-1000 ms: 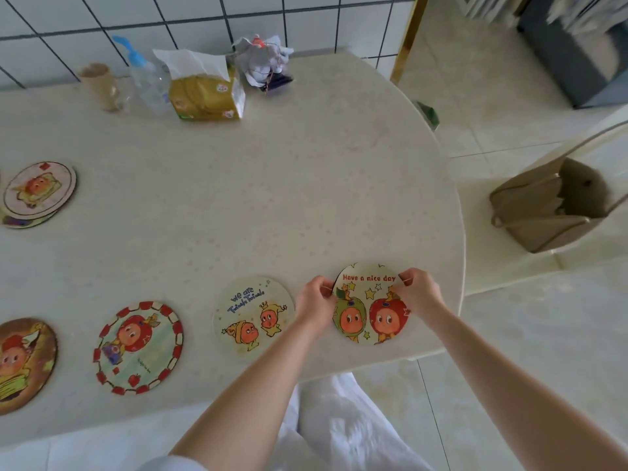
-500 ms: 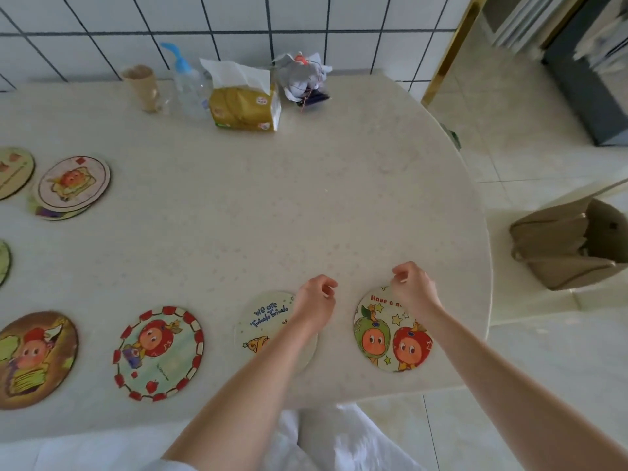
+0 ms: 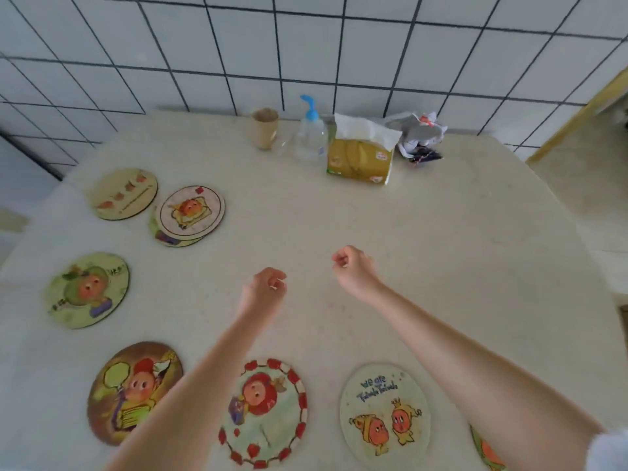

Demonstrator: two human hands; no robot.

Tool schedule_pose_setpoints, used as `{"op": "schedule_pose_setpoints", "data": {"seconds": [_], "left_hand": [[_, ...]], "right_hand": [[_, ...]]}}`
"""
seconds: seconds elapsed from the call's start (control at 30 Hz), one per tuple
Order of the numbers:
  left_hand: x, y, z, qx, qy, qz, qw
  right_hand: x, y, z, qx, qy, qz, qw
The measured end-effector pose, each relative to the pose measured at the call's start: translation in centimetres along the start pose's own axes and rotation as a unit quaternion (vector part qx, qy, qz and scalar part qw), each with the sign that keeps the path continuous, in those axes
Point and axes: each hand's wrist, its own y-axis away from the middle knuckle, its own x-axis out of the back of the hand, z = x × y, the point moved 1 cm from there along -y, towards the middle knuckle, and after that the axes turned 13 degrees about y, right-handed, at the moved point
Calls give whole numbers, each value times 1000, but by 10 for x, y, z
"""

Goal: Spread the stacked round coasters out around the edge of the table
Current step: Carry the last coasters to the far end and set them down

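Both hands are empty: the left hand and right hand hang loosely curled over the bare middle of the table, fingers half closed on nothing, apart from each other and from every coaster. From where I stand, most of the job looks done. Along the near edge lie a brown coaster, a red-rimmed coaster, a "we are" coaster, and a sliver of one more coaster at the near right, mostly cut off by the frame and the right forearm. Up the left side sit a green coaster and, farther back, a pale coaster. What remains is the stack, far left and just beside the pale coaster: a toast-picture disc on top, with at least one more edge peeking out underneath; how many are in it I cannot tell. The right side and the far edge carry no coasters, only a cup, a bottle, a tissue pack and a crumpled wrapper against the wall. I judge the next reach goes to the stack, to carry its discs toward the bare right side.
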Motion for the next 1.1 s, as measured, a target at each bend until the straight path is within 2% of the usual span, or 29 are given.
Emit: {"op": "schedule_pose_setpoints", "data": {"seconds": [0.23, 0.4, 0.57, 0.77, 0.9, 1.0, 1.1], "left_hand": [[127, -105, -24, 61, -6, 91, 994], [181, -151, -37, 84, 4, 146, 986], [195, -181, -43, 156, 106, 169, 967], [189, -199, -41, 176, 218, 215, 936], [193, -204, -40, 201, 281, 218, 913], [199, -206, -38, 188, 289, 208, 915], [205, -203, -34, 164, 281, 242, 914]], "right_hand": [[-56, -73, -122, 19, 23, -60, 998], [-81, -119, -193, 8, 16, -105, 994], [-102, -142, -236, -17, -7, -144, 989], [-122, -165, -257, -78, -65, -151, 983], [-128, -170, -261, -90, -63, -167, 980], [-132, -169, -268, -89, -79, -179, 977], [-138, -165, -277, -59, -70, -179, 980]]}}
